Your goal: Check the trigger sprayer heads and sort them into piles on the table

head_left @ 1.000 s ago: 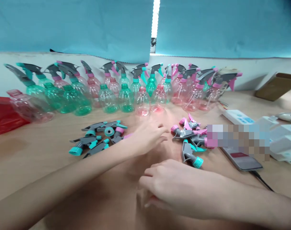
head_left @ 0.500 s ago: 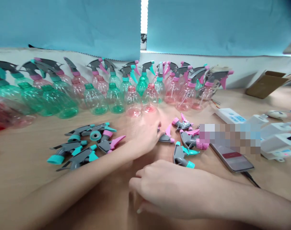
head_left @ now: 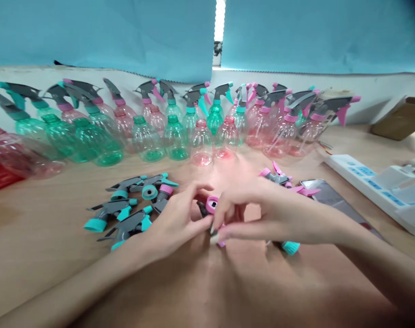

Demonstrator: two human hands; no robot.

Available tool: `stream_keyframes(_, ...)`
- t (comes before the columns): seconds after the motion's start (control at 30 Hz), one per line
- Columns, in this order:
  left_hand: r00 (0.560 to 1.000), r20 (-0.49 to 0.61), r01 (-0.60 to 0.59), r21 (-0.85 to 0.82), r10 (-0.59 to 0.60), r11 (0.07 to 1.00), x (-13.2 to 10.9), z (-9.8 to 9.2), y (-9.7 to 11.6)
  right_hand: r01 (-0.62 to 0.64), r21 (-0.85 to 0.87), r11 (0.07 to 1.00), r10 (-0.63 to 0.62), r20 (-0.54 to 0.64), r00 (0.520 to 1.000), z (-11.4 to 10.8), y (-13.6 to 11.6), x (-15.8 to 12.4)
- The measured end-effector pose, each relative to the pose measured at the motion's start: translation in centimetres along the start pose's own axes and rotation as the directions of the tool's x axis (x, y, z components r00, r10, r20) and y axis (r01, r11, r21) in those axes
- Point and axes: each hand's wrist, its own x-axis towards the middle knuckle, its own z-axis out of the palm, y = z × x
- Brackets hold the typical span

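A grey trigger sprayer head with a pink collar (head_left: 212, 204) is between my two hands, over the middle of the table. My left hand (head_left: 181, 214) grips it from the left, thumb below and fingers above. From the right, my right hand (head_left: 251, 212) pinches its lower part; the fingers cover most of it. Left of my left hand lies a group of grey sprayer heads with turquoise collars (head_left: 123, 223), one pink-collared head (head_left: 162, 198) among them. More pink sprayer heads (head_left: 275, 174) lie beyond my right hand, and a turquoise-collared one (head_left: 290, 247) shows partly beneath it.
Green bottles (head_left: 176, 141) and pink bottles (head_left: 202, 146) stand in rows along the wall, many with spray heads on. At right are a phone (head_left: 340, 205), a white power strip (head_left: 367, 182) and a cardboard box (head_left: 398, 118). A red container (head_left: 2, 168) is far left.
My left hand has drawn back toward me with a pink sprayer head from the table. My right hand has moved forward and now grips it too. The view has shifted slightly.
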Motion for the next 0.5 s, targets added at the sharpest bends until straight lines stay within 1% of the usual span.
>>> stream_keyframes(0.07,0.997,-0.075,-0.008,0.008,0.009,1.0,-1.2,-0.2,-0.2,0.014,0.032,0.999,-0.01,-0.119,0.993,-0.2,0.4,0.3)
stream_keyframes(0.1,0.994,-0.107,-0.031,0.034,0.035,0.999,-1.6,-0.4,-0.4,0.01,0.021,1.0,-0.007,-0.155,0.988,-0.1,0.6,0.4)
stream_keyframes(0.17,0.977,-0.176,-0.105,0.087,0.119,0.991,-2.2,-0.7,-0.7,-0.014,-0.031,0.999,0.008,-0.189,0.982,0.3,1.0,0.9)
stream_keyframes(0.23,0.955,-0.216,-0.174,0.141,0.201,0.975,-2.5,-1.1,-1.0,-0.004,-0.106,0.994,-0.017,-0.198,0.98,1.0,1.3,1.6)
stream_keyframes(0.33,0.932,-0.228,-0.24,0.195,0.282,0.951,-2.8,-1.6,-1.3,0.042,-0.217,0.975,-0.084,-0.185,0.979,1.9,1.4,2.9)
stream_keyframes(0.4,0.913,-0.272,-0.259,0.188,0.304,0.947,-3.2,-1.8,-1.5,0.06,-0.257,0.965,-0.103,-0.158,0.982,2.2,1.2,3.6)
stream_keyframes(0.5,0.874,-0.365,-0.261,0.205,0.321,0.943,-4.2,-1.5,-1.6,0.071,-0.263,0.962,-0.107,-0.125,0.986,2.2,0.5,4.0)
